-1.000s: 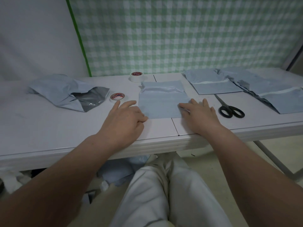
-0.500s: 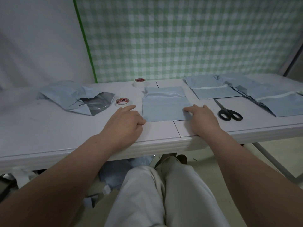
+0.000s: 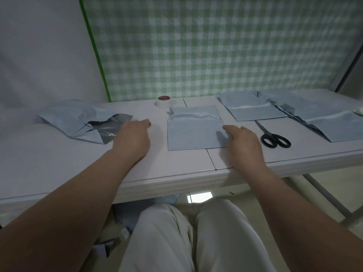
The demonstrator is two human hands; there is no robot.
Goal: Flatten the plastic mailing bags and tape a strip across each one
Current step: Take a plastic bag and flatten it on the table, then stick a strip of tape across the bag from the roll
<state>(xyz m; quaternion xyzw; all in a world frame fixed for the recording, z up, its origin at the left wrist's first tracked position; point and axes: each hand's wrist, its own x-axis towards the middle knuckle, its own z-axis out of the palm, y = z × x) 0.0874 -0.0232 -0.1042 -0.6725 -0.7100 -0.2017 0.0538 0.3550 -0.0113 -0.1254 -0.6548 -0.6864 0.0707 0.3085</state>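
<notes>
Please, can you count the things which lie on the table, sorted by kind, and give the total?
Mailing bags: 4 (crumpled bag, centre bag, right bag, far-right bag, which may be a stack)
Tape roll: 1
Scissors: 1
Total: 6 in view; anything under the left hand is hidden.

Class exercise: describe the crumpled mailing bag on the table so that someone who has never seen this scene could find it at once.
Start at the white table and look to its left part, beyond the person's left hand. There lies the crumpled mailing bag, pale grey-blue. Unlike the flat bags in the middle and on the right, it is rumpled and gapes open, showing a dark shiny lining.
</notes>
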